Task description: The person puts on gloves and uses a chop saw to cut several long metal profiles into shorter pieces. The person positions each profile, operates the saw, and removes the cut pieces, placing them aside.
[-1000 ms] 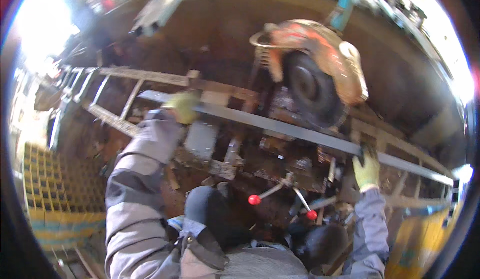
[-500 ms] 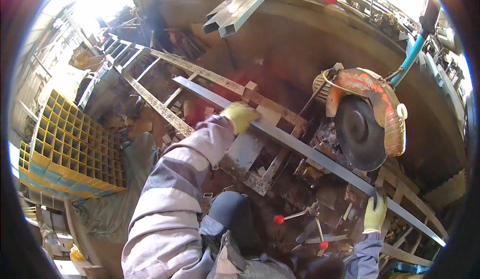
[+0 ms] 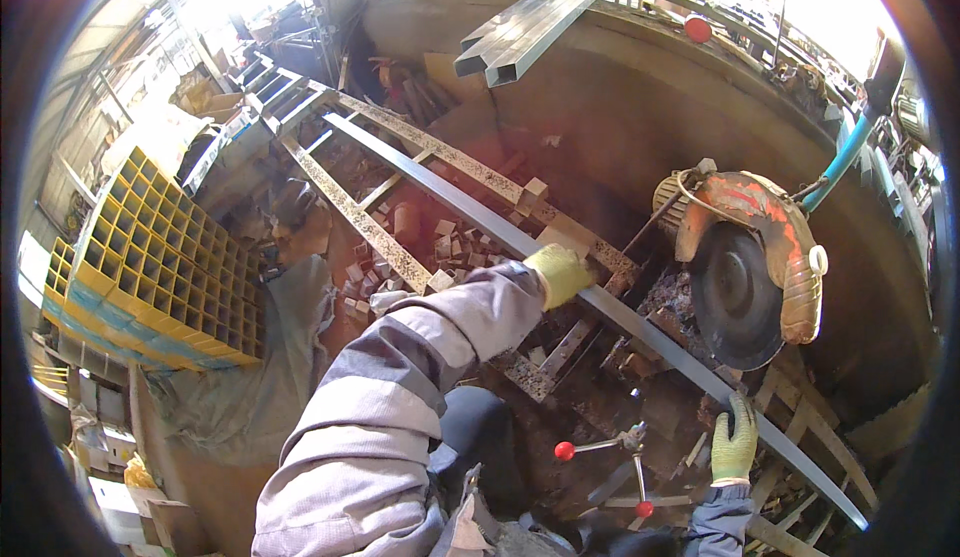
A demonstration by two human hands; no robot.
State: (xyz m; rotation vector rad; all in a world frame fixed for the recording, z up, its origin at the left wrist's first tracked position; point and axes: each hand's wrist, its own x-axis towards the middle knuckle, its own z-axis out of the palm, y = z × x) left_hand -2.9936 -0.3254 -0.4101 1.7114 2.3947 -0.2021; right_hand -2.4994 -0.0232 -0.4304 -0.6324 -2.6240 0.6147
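A long, straight grey metal bar [image 3: 660, 345] runs slantwise across the view, from the far-left frame to the lower right. Over its middle, my left hand [image 3: 560, 275], in a pale yellow-green glove, is closed around it; the fingertips are hidden. Closer to the near end, my right hand [image 3: 735, 444], gloved alike, holds the bar's near edge with its fingertips over it and the thumb on my side. Just beyond the bar stands a cut-off saw with a dark round blade [image 3: 737, 297] under a worn orange guard [image 3: 745, 202], apart from both hands.
A speckled ladder-like frame [image 3: 440, 147] lies under the bar, with small offcuts [image 3: 455, 247] beside it. Yellow square tubes [image 3: 165, 267] are stacked at left. Red-knobbed levers [image 3: 600, 447] stand near my knee. Metal profiles [image 3: 540, 22] jut over the curved brown wall [image 3: 610, 107].
The bar has slid toward the far left along the frame, my right hand moving with it. My left hand has shifted right along the bar, nearer the saw. The view has shifted slightly.
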